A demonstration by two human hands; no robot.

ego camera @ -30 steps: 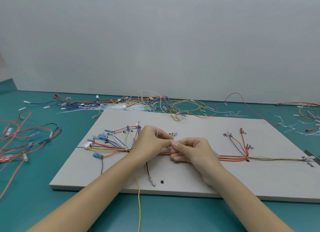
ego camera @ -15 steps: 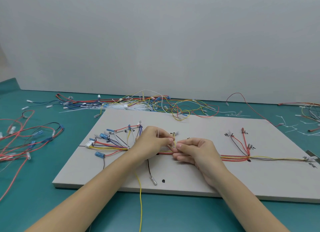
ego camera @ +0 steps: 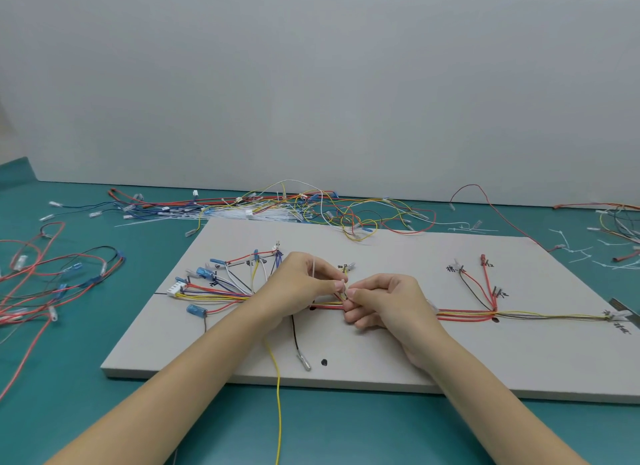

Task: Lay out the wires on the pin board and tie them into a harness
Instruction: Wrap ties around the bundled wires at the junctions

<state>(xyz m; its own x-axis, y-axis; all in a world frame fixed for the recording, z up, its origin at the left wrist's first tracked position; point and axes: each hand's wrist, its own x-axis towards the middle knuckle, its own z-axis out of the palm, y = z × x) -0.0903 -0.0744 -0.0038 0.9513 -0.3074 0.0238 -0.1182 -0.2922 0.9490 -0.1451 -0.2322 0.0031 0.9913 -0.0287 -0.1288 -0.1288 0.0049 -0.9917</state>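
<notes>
My left hand (ego camera: 304, 284) pinches a thin white cable tie (ego camera: 313, 269) between thumb and fingers; my right hand (ego camera: 381, 301) pinches the wire bundle (ego camera: 325, 305) right beside it, fingertips almost touching, mid-board. The pin board (ego camera: 398, 256) lies flat on the teal table (ego camera: 104, 412); the bundle runs from 9 to 3 o'clock across it. Risk: the tie is slick and tiny, so a slipped pinch could let it miss a strand, probably the loose yellow wire (ego camera: 277, 378) hanging off toward 6. Count: one board, one tie in hand, two black dots at 6, spare wires (ego camera: 311, 208) at 12 too tangled to count.
</notes>
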